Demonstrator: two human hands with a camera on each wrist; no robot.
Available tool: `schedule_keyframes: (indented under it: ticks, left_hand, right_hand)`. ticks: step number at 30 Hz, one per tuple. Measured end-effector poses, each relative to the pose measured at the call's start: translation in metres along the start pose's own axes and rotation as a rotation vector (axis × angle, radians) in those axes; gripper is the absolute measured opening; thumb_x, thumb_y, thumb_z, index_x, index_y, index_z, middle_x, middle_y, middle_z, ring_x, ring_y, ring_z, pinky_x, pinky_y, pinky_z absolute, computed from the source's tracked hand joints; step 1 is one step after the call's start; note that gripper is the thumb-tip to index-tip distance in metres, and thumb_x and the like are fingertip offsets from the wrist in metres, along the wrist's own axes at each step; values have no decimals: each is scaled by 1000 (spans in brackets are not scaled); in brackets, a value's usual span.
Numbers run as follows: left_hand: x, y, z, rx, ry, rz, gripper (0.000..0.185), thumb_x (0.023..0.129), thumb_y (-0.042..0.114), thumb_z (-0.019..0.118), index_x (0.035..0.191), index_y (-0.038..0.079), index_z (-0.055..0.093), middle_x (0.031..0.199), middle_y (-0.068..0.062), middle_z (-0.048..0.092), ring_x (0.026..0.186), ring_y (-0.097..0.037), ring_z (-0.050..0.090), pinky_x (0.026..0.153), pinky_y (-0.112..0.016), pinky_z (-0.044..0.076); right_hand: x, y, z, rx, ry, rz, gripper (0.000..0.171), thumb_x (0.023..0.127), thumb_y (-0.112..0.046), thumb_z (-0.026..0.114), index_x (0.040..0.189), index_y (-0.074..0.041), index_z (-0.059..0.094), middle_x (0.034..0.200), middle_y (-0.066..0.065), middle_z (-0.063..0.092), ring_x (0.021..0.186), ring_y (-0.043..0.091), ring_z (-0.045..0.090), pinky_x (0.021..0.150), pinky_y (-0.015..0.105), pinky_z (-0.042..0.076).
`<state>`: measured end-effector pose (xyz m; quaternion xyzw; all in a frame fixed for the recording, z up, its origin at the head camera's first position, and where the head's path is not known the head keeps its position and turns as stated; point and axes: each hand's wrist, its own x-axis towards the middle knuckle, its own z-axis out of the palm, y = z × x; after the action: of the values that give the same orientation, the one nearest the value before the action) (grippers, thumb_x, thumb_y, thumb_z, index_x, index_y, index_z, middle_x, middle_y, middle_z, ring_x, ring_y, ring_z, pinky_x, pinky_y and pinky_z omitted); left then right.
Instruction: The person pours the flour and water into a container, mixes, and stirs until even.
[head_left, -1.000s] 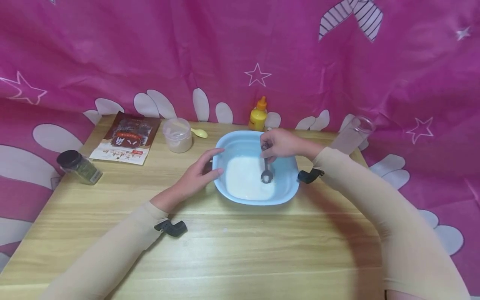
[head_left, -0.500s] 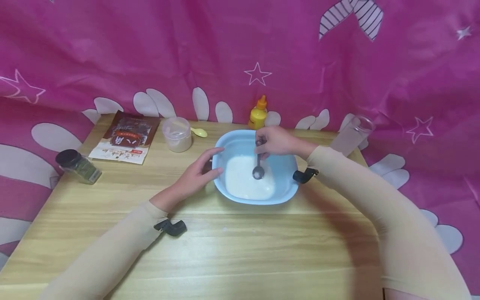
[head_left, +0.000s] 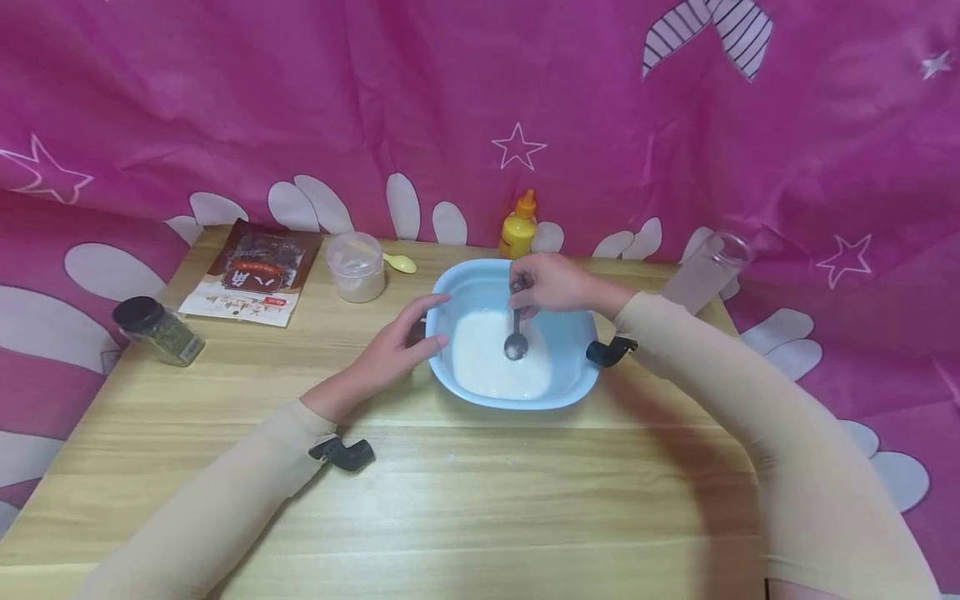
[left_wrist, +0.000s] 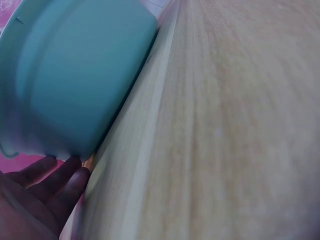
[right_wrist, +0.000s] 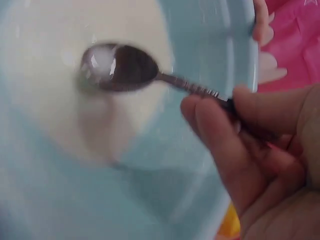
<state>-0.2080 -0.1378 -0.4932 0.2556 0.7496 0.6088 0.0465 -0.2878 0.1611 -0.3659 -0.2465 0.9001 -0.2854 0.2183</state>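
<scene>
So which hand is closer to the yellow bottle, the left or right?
Right. The right hand is close in front of the yellow bottle, holding a spoon; the left hand is farther off, at the left end of the blue bowl.

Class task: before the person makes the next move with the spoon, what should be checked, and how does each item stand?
1. Spoon secured: ok; the right hand pinches it.
2. Basin steadied: ok; the left hand holds the side of the blue basin.
3. Basin seated: ok; it rests on the table.
4. Spoon over the basin: ok; the bowl of the spoon is within the rim.
5. Spoon empty: cannot tell; the white patch in it may be contents or glare.
</scene>
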Motion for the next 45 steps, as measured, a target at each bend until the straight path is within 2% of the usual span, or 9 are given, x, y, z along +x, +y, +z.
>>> schedule_keyframes:
  ticks: [3, 7, 10, 13, 18, 23, 27, 35, 45]
  left_hand:
    - [0, 1, 0, 0, -5, 2, 63, 111, 16, 68, 169, 18, 43, 171, -17, 43, 142, -45, 62, 114, -55, 57]
    - [1, 3, 0, 11, -6, -8, 63, 111, 18, 68, 169, 20, 43, 173, -14, 42, 143, -43, 61, 116, -56, 55]
    - [1, 3, 0, 20, -3, -15, 63, 111, 20, 69, 169, 22, 43, 174, -12, 42, 145, -42, 59, 117, -56, 54]
    - [0, 2, 0, 26, 2, -17, 63, 112, 21, 68, 169, 22, 44, 174, -12, 41, 146, -42, 58, 118, -56, 54]
    - [-1, 0, 3, 16, 3, -13, 63, 112, 19, 69, 169, 21, 43, 174, -14, 41, 146, -43, 59, 117, -54, 55]
    - [0, -1, 3, -11, -5, -1, 63, 111, 17, 69, 169, 19, 43, 172, -15, 42, 144, -44, 60, 114, -54, 57]
    - [1, -1, 2, 1, 1, -6, 63, 111, 19, 69, 169, 21, 44, 172, -13, 42, 144, -42, 60, 116, -54, 56]
    - [-1, 0, 0, -1, 2, -9, 63, 111, 19, 69, 169, 21, 43, 174, -12, 40, 147, -42, 58, 118, -55, 53]
    - [0, -2, 0, -22, -14, 4, 63, 112, 17, 67, 170, 21, 42, 174, -13, 40, 148, -42, 56, 118, -55, 53]
  right_hand:
    - [-4, 4, -7, -33, -17, 38, 18, 100, -1, 81, 93, -3, 65, 86, 12, 69, 82, 24, 83, 77, 39, 71]
    - [-11, 0, -4, 42, -192, 48, 18, 100, -1, 82, 93, -3, 65, 88, 14, 71, 85, 27, 83, 80, 39, 71]
    - [-9, -7, 7, 120, -249, 27, 17, 100, -2, 82, 95, -3, 65, 89, 14, 74, 87, 28, 83, 82, 40, 71]
    - [-2, -10, 15, 126, -180, -11, 16, 100, -4, 83, 97, -3, 67, 90, 13, 76, 86, 26, 83, 83, 42, 71]
    - [7, -1, 10, 62, 63, 17, 14, 102, -7, 82, 101, -2, 69, 94, 13, 76, 84, 22, 84, 85, 48, 70]
    - [1, 9, -1, -12, 269, 141, 21, 101, -8, 82, 91, -3, 64, 84, 12, 72, 81, 23, 84, 76, 36, 70]
    - [-2, 7, -4, -72, 352, 151, 30, 100, -10, 82, 83, -7, 57, 72, 7, 64, 81, 22, 83, 69, 28, 64]
    - [1, -16, 10, -191, 372, 71, 32, 101, -13, 78, 77, -7, 58, 66, 3, 50, 68, 23, 56, 59, 30, 42]
    - [11, -39, 39, -196, 341, -59, 23, 104, -16, 79, 88, -10, 64, 74, 5, 60, 71, 23, 60, 61, 31, 51]
